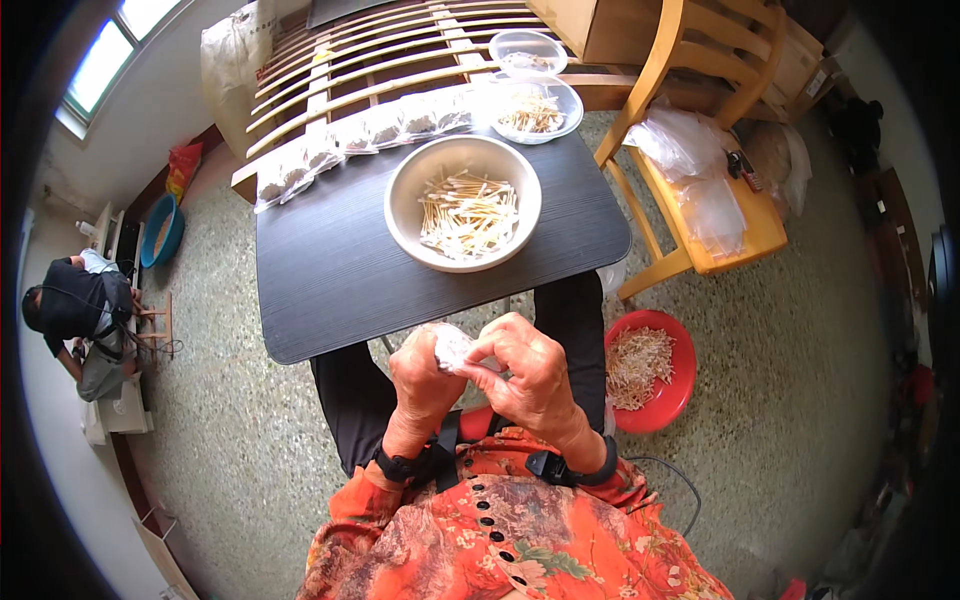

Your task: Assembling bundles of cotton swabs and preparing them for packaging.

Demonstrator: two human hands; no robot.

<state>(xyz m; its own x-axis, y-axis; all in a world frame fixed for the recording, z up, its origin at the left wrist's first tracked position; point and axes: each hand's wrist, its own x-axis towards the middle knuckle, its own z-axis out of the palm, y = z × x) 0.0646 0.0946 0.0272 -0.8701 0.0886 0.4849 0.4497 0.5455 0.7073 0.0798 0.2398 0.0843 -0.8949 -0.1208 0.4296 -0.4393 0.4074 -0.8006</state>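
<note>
"Where's the white bundle (452,346)?"

"Between the left hand (422,375) and the right hand (525,372), just this side of the desk (330,270)"

"And the fingers (505,348)?"

"The left ones curl closed around it; the right ones pinch its near right side"

"Which way does it point?"

"The visible part slants from far left to near right, but the left hand hides much of it, so I can't tell its full long axis or what's inside"

Speckled floor (220,420), pale wall (125,120), bright window (102,65) (upper left), slatted wooden frame (455,45), yellowish chair (765,228)
</note>
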